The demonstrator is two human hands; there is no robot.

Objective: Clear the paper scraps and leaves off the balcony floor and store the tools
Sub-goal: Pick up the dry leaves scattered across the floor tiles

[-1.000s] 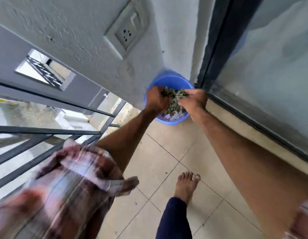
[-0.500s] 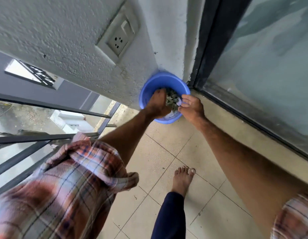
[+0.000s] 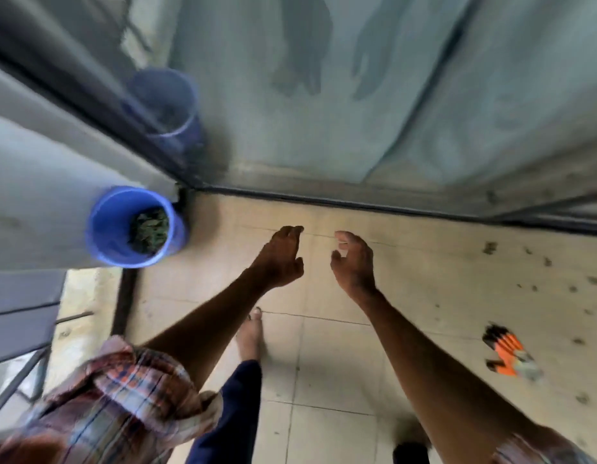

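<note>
"Where are your hands now?"

"Both are out of the round blue plastic bucket (image 3: 101,229). Half a second ago my left hand (image 3: 280,259) was pressing down inside it and my right hand (image 3: 354,262) was at its rim. Now they hang over the beige tiled floor (image 3: 323,363), near each other but not touching, well apart from the bucket."

"Holding anything?"

"Nothing. The fingers of both are loosely curled, with a gap between the two hands."

"And the bucket?"

"It stands upright in the floor's far left corner, against the grey wall (image 3: 39,195) and just beside the glass door (image 3: 323,128). A dark green heap of leaves (image 3: 149,231) lies in its bottom. Small dark scraps (image 3: 489,247) dot the tiles toward the right edge. A blurred orange-and-black thing (image 3: 506,353) lies there too; I cannot tell what it is."
</note>
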